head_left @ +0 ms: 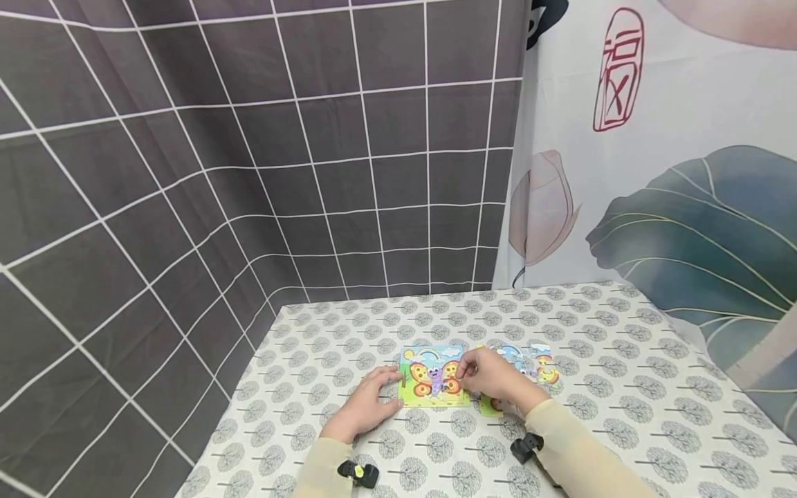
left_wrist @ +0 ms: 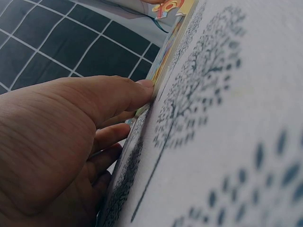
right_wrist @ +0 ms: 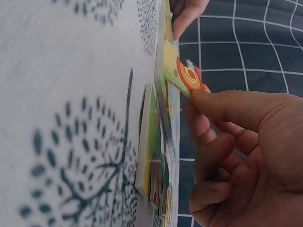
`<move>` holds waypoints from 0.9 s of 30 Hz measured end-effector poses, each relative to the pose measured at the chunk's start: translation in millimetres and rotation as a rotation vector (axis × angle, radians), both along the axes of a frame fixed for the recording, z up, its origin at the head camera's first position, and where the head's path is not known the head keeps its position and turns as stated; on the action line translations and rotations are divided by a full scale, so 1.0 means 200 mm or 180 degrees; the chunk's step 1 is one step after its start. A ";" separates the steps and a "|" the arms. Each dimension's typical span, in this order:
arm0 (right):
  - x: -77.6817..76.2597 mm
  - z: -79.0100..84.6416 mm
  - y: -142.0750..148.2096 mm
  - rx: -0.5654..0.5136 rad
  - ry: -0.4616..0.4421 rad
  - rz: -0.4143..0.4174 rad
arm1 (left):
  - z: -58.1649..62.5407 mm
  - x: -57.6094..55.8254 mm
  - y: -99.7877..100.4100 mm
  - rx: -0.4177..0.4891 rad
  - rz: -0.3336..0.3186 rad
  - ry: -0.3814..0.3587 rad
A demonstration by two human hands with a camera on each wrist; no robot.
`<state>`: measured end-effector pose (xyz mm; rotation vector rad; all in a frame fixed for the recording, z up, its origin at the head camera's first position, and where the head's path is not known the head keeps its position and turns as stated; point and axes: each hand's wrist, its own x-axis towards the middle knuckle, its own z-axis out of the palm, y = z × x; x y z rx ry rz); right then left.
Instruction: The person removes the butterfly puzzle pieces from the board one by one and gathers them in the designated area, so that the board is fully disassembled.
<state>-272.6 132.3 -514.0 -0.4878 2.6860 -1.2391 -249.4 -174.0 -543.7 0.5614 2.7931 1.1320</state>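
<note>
A butterfly jigsaw puzzle lies flat on the patterned cloth. My left hand rests at its left side, fingers extended; in the left wrist view the thumb touches the puzzle's edge. Over the puzzle's right side, my right hand pinches a puzzle piece between thumb and fingers. This piece shows a red and orange swirl with yellow and green, and it stands tilted up from the puzzle surface in the right wrist view. Part of the puzzle's right side is hidden behind the right hand in the head view.
Right of the puzzle lie several loose pieces, among them a green one and a yellow and red one. They sit partly under the right forearm. A tree-print cloth covers the table, with a dark grid curtain behind.
</note>
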 end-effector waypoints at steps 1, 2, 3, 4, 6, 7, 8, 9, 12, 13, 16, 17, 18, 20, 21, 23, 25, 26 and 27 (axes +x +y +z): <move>0.00 0.00 0.00 -0.0042 -0.0001 0.0007 | 0.00 0.00 0.00 0.0001 -0.0002 0.0005; 0.00 0.00 0.01 -0.0063 0.0000 0.0016 | 0.00 0.00 0.00 0.0001 -0.0004 0.0007; 0.00 0.00 0.01 -0.0091 0.0020 0.0031 | 0.00 0.00 0.00 0.0001 -0.0004 0.0006; -0.01 0.00 0.01 -0.0107 0.0023 0.0045 | 0.00 0.00 0.00 -0.0004 -0.0004 0.0005; -0.01 0.00 0.02 -0.0139 0.0034 0.0072 | 0.00 0.00 0.00 -0.0002 -0.0004 -0.0005; -0.01 0.00 0.02 -0.0164 0.0031 0.0086 | 0.00 0.00 0.00 -0.0005 -0.0002 -0.0010; -0.01 0.00 0.03 -0.0161 0.0032 0.0100 | 0.00 0.00 0.00 -0.0008 -0.0002 -0.0014; -0.01 0.00 0.03 -0.0164 0.0032 0.0103 | -0.01 0.00 0.00 -0.0011 0.0001 -0.0017; -0.01 0.00 0.05 -0.0157 0.0022 0.0083 | -0.01 0.00 0.00 -0.0012 0.0006 -0.0022; -0.01 0.00 0.06 -0.0156 0.0018 0.0068 | -0.01 0.00 0.00 -0.0013 0.0008 -0.0018; 0.00 0.00 0.08 -0.0136 -0.0010 0.0014 | -0.01 0.00 0.00 -0.0018 0.0013 -0.0022; 0.00 0.01 0.09 -0.0139 -0.0023 0.0006 | -0.01 0.00 0.00 -0.0025 0.0014 -0.0021; 0.00 0.00 0.10 -0.0138 -0.0034 -0.0005 | -0.01 0.00 0.00 -0.0027 0.0014 -0.0019; 0.01 0.00 0.11 -0.0139 -0.0049 -0.0011 | -0.01 0.00 0.00 -0.0032 0.0014 -0.0012; 0.01 0.00 0.12 -0.0151 -0.0053 -0.0011 | -0.01 0.00 0.00 -0.0029 0.0013 -0.0008; 0.01 0.00 0.14 -0.0179 -0.0052 -0.0001 | -0.01 0.00 0.00 -0.0029 0.0015 0.0001; 0.01 0.00 0.16 -0.0213 -0.0068 -0.0003 | -0.01 -0.01 0.00 -0.0035 0.0016 0.0005; 0.02 0.00 0.17 -0.0224 -0.0071 -0.0012 | -0.01 -0.01 0.00 -0.0039 0.0012 0.0008; 0.02 0.01 0.18 -0.0225 -0.0068 -0.0016 | -0.01 -0.01 0.00 -0.0041 0.0011 0.0010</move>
